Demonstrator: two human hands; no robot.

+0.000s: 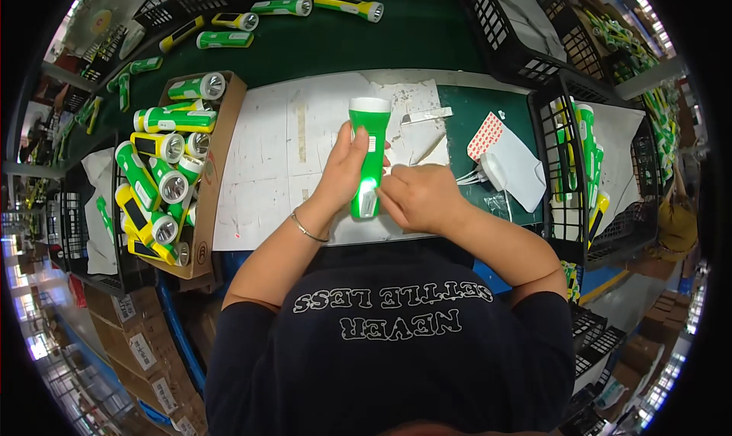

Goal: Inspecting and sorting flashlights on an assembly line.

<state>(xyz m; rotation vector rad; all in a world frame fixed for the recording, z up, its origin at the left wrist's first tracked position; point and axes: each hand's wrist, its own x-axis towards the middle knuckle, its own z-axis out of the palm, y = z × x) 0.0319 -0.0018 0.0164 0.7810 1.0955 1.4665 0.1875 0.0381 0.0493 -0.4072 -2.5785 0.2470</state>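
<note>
A green flashlight [371, 146] with a white head rim stands out over the middle of the work table, its head pointing away from me. My left hand [343, 165] is wrapped round its body, the thumb lying along the side near the switch. Close by the lower body, my right hand [415, 196] is curled, with its fingertips at or near the flashlight's right edge. Whether those fingers pinch anything small is hidden. A bright glare shows on the lower part of the flashlight, above a pale panel.
On the left, a cardboard box [221, 173] holds several green and yellow flashlights. Right of my hands lie a red-patterned sticker sheet [486, 136], a white corded device [494, 171] and a knife-like tool [427, 115]. A black crate [560, 222] stands farther right. More flashlights [348, 6] lie at the back.
</note>
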